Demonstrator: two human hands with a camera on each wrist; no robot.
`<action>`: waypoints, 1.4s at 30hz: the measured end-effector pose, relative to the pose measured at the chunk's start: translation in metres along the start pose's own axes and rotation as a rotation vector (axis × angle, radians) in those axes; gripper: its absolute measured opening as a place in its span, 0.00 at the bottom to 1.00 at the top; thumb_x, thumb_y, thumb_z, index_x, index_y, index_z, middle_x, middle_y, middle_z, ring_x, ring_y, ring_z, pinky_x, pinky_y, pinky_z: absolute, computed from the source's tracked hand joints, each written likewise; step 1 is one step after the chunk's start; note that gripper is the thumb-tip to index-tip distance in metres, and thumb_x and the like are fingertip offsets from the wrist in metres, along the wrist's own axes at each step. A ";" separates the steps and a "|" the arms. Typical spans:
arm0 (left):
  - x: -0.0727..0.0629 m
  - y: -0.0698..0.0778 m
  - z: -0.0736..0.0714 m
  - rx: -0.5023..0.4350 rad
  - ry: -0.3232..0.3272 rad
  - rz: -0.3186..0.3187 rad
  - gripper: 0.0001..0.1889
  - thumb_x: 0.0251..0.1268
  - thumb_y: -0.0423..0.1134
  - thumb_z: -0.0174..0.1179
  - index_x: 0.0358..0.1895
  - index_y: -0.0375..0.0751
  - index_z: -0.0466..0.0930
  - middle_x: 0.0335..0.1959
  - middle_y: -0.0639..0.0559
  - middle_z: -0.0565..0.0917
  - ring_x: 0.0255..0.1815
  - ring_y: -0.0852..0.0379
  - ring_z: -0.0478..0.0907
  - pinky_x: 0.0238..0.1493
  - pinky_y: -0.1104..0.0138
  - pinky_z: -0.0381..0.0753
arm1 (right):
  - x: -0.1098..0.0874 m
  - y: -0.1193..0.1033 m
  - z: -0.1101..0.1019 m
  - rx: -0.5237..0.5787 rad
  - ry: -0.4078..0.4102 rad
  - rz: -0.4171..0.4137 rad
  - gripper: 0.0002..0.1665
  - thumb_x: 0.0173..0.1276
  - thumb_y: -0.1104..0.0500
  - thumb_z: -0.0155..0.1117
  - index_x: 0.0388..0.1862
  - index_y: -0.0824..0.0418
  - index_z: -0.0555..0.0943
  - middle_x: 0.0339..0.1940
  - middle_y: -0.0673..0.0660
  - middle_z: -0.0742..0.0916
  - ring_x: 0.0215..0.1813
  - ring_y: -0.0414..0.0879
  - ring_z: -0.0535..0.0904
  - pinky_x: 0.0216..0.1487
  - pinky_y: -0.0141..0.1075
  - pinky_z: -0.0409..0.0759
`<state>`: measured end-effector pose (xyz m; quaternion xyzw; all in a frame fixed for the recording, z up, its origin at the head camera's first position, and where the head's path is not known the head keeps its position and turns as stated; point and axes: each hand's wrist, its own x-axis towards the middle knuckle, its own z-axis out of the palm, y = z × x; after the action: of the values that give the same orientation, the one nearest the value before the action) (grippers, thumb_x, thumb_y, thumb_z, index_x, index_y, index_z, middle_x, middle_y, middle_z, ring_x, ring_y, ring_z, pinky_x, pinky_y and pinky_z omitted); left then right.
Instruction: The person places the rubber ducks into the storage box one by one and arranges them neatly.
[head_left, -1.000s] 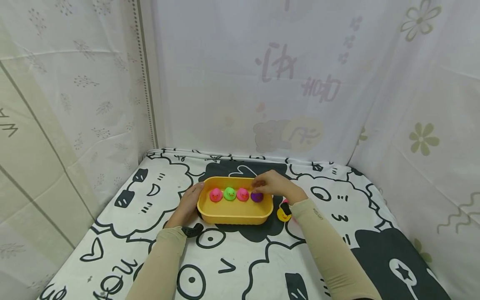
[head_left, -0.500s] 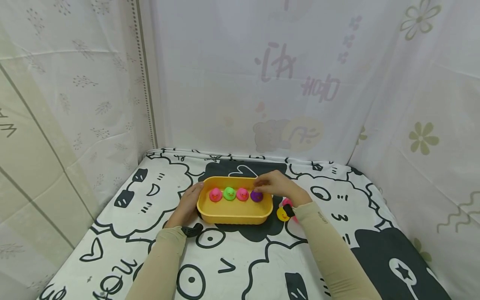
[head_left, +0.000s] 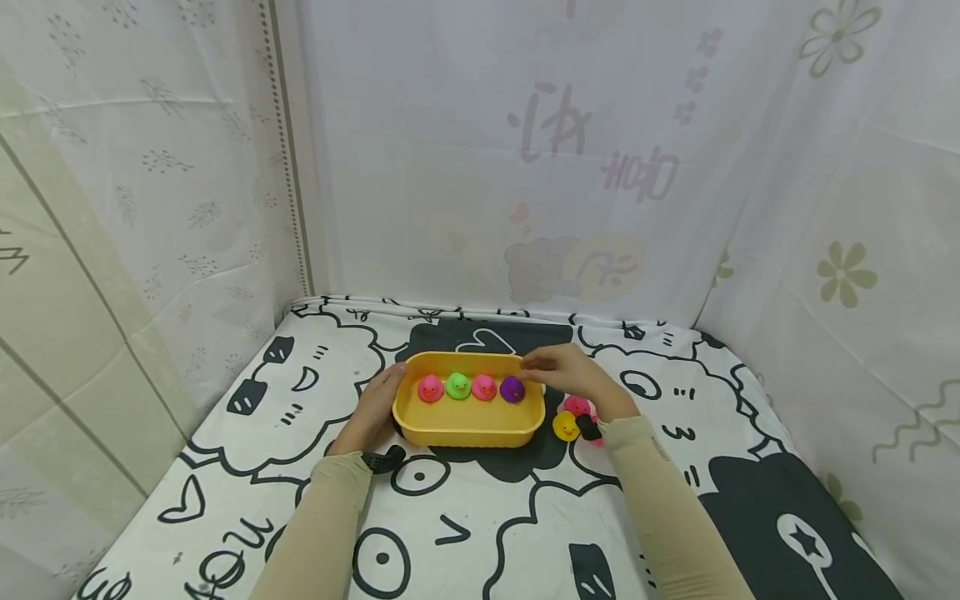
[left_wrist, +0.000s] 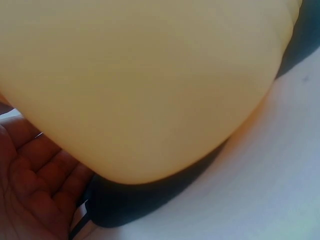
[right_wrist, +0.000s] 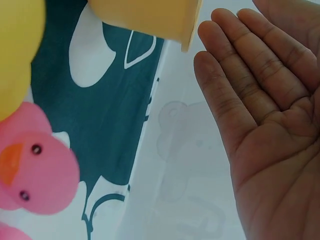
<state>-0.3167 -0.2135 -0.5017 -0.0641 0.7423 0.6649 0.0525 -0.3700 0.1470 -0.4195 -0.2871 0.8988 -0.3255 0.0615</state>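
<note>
A yellow rectangular tray (head_left: 465, 437) holds a row of small rubber ducks: a pink duck (head_left: 431, 388), a green duck (head_left: 458, 386), another pink duck (head_left: 483, 387) and a purple duck (head_left: 512, 389) at the right end. My left hand (head_left: 375, 406) rests against the tray's left side, its fingers reaching up to the rim; the left wrist view shows its palm and fingers (left_wrist: 42, 175) beside the tray wall. Above the tray's right rim hovers my right hand (head_left: 573, 375), nothing in it. Its fingers (right_wrist: 260, 70) look extended and relaxed in the right wrist view.
Right of the tray, partly covered by my right wrist, lie a yellow duck (head_left: 566, 426) and a pink duck (head_left: 576, 405), with more pink beside them. A black-and-white printed cloth (head_left: 450, 542) covers the table. Pale curtains (head_left: 465, 167) hang around its back and sides.
My right hand has come away from the purple duck and shifted right, to the tray's right rim. The purple duck now shows fully. My left hand stays at the tray.
</note>
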 end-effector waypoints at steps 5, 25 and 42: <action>0.000 0.000 -0.001 -0.006 -0.007 0.025 0.43 0.73 0.70 0.43 0.80 0.44 0.55 0.80 0.47 0.57 0.80 0.47 0.54 0.77 0.53 0.57 | -0.007 0.008 -0.001 0.046 0.042 0.014 0.21 0.69 0.49 0.70 0.57 0.56 0.85 0.50 0.47 0.88 0.56 0.49 0.84 0.57 0.47 0.84; 0.001 0.000 0.001 -0.007 0.008 -0.007 0.41 0.75 0.68 0.43 0.81 0.46 0.54 0.81 0.48 0.54 0.81 0.48 0.51 0.78 0.53 0.55 | -0.039 0.043 -0.005 0.179 0.153 0.078 0.24 0.66 0.41 0.70 0.56 0.51 0.85 0.51 0.47 0.88 0.56 0.47 0.84 0.57 0.43 0.84; -0.001 0.002 0.001 0.015 0.007 0.002 0.44 0.73 0.71 0.42 0.81 0.45 0.54 0.81 0.48 0.55 0.81 0.48 0.51 0.78 0.53 0.55 | -0.051 0.058 -0.016 0.129 0.047 0.230 0.22 0.67 0.45 0.71 0.55 0.52 0.85 0.51 0.51 0.89 0.56 0.52 0.83 0.58 0.49 0.83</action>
<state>-0.3158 -0.2126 -0.4998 -0.0650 0.7475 0.6592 0.0496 -0.3601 0.2200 -0.4465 -0.1697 0.9043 -0.3798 0.0959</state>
